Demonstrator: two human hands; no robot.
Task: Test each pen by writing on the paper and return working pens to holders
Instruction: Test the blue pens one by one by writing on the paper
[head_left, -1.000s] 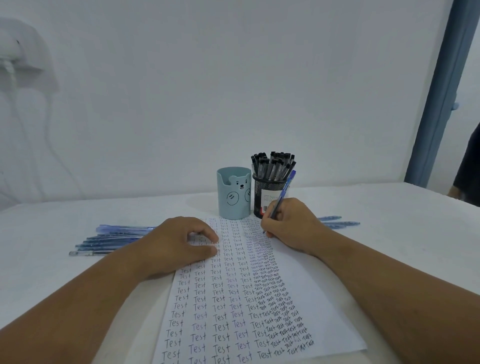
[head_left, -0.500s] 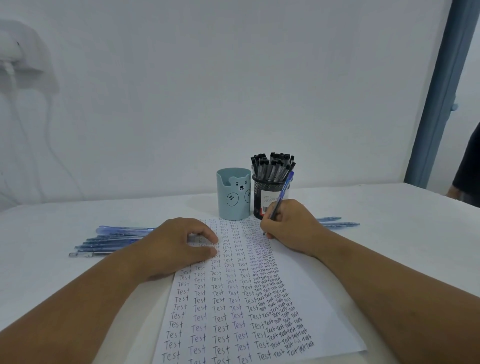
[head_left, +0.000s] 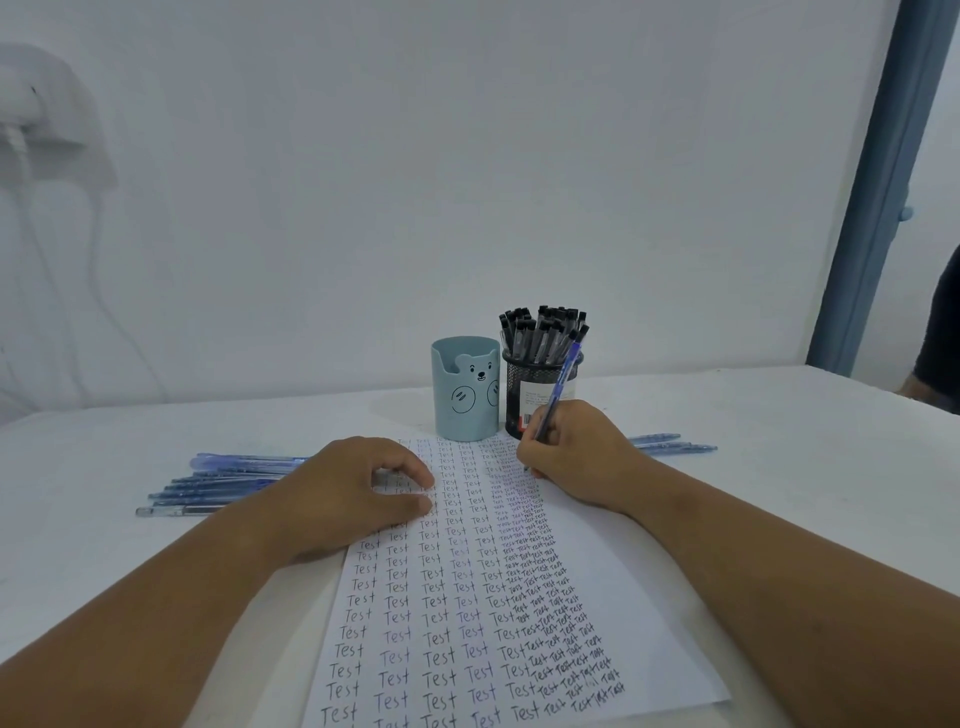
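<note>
A white sheet of paper (head_left: 639, 613) covered in columns of the word "Test" lies in front of me. My right hand (head_left: 576, 452) grips a blue pen (head_left: 563, 379) with its tip on the paper near the top right column. My left hand (head_left: 353, 493) rests on the paper's upper left part, fingers loosely curled. Behind the paper stand a light blue bear holder (head_left: 465, 387) and a black mesh holder (head_left: 524, 384) filled with several black pens (head_left: 543, 332).
Several blue pens (head_left: 218, 480) lie in a row on the white table (head_left: 779, 415) to the left of the paper. Two or three more blue pens (head_left: 670, 444) lie to the right, behind my right wrist. A person's arm shows at the far right edge.
The pen in my right hand has shifted slightly as it writes. My left hand stays where it was on the paper.
</note>
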